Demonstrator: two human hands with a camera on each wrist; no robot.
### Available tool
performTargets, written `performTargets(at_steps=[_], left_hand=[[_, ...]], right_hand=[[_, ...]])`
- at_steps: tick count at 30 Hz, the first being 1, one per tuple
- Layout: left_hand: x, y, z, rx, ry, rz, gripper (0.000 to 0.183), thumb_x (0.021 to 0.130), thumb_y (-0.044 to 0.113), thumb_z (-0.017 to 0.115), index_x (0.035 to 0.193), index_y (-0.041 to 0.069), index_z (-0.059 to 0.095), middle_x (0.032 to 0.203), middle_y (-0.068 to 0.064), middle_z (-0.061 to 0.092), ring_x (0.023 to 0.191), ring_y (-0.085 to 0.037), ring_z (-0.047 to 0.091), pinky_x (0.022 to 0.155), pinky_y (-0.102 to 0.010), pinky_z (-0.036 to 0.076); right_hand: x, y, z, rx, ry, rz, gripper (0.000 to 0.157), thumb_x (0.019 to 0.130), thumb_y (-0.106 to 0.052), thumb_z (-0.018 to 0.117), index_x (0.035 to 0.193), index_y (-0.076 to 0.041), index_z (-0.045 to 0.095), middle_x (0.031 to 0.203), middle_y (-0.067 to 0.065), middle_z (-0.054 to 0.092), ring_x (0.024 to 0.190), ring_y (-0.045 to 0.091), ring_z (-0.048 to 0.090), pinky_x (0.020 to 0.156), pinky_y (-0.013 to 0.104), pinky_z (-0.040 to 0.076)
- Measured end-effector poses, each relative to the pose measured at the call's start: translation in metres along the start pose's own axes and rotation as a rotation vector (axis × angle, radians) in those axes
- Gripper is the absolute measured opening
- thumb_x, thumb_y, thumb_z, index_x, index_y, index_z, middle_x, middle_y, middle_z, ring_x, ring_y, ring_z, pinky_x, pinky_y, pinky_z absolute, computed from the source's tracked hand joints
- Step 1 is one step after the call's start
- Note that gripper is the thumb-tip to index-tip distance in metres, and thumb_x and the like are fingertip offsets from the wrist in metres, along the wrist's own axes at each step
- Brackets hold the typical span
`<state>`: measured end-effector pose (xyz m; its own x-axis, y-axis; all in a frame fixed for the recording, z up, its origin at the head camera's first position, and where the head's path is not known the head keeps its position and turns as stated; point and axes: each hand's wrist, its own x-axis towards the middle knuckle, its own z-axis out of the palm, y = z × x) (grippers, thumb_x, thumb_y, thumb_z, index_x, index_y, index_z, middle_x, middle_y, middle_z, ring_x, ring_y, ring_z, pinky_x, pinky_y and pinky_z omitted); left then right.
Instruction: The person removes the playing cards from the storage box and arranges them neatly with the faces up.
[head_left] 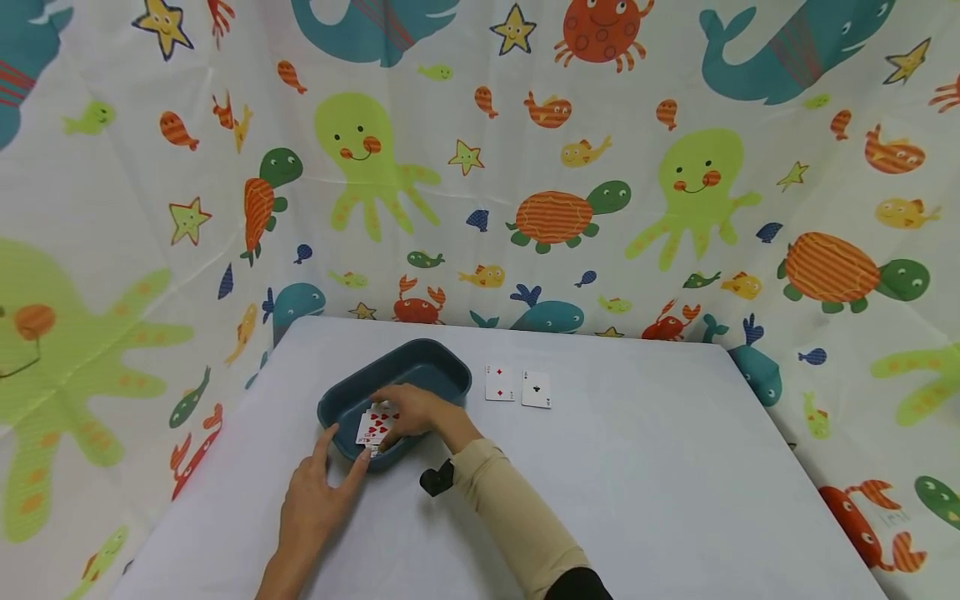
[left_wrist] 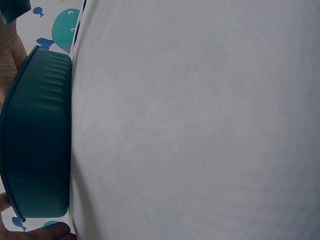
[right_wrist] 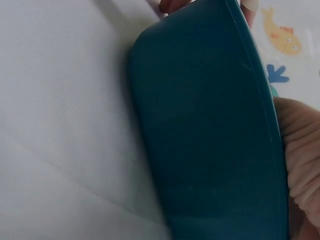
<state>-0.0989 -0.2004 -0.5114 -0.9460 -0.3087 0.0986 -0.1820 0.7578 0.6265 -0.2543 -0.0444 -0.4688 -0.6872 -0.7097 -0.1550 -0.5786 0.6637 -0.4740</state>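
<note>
Head view: the right grip (head_left: 412, 412) reaches into a dark teal tray (head_left: 438, 371), its thumb and fingers bent about the edges of some cards (head_left: 369, 423), grasping them at the tray's near left part. Red hearts show on the uppermost card, between the right thumb and fingers, face up; how many lie under it I cannot tell. Just nearer than that grip, a bit of white card shows by the tray's near wall.

The left grip (head_left: 315, 496) is released, fingers spread, with forefinger and thumb touching the tray's rim, just left of and nearer than the right grip. Both wrist views show mostly the tray's outer wall, so the right fingertips are hidden there; the right wrist view has the right palm above the rim and the left fingertips at the tray's end.

Farther off and to the right of the right grip, outside the tray, a red diamond card (head_left: 499, 383) and a black club card (head_left: 536, 389) lie face up on the white table (head_left: 637, 467), side by side and slightly apart. A beige sleeve (head_left: 517, 517) runs back from the right grip. Beyond both grips hangs a sheet (head_left: 480, 75) printed with sea animals
</note>
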Motion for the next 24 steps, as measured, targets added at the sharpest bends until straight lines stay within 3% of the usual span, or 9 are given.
performTargets(at_steps=[11, 17, 24], left_hand=[[0.001, -0.001, 0.002, -0.021, 0.024, 0.017, 0.083, 0.094, 0.065, 0.059, 0.157, 0.015, 0.036, 0.127, -0.035, 0.06, 0.114, -0.051, 0.06, 0.086, -0.066, 0.049], [0.002, -0.002, 0.003, -0.018, 0.039, 0.026, 0.081, 0.095, 0.063, 0.061, 0.157, 0.017, 0.037, 0.124, -0.034, 0.062, 0.11, -0.049, 0.061, 0.082, -0.064, 0.05], [0.002, -0.003, 0.003, -0.026, 0.035, 0.026, 0.081, 0.094, 0.063, 0.061, 0.157, 0.018, 0.037, 0.126, -0.033, 0.061, 0.113, -0.049, 0.06, 0.083, -0.065, 0.049]], right_hand=[[0.009, -0.005, 0.002, -0.06, -0.045, 0.061, 0.075, 0.08, -0.027, 0.09, 0.147, -0.026, 0.056, 0.146, -0.008, 0.057, 0.132, 0.01, 0.051, 0.109, 0.034, 0.043], [0.013, -0.005, 0.004, -0.105, -0.005, 0.086, 0.072, 0.08, -0.034, 0.09, 0.144, -0.026, 0.058, 0.142, -0.007, 0.059, 0.127, 0.012, 0.052, 0.106, 0.034, 0.045], [0.017, -0.006, 0.01, -0.207, 0.075, 0.218, 0.075, 0.082, -0.052, 0.083, 0.145, -0.022, 0.056, 0.145, -0.003, 0.056, 0.13, 0.015, 0.05, 0.102, 0.037, 0.049]])
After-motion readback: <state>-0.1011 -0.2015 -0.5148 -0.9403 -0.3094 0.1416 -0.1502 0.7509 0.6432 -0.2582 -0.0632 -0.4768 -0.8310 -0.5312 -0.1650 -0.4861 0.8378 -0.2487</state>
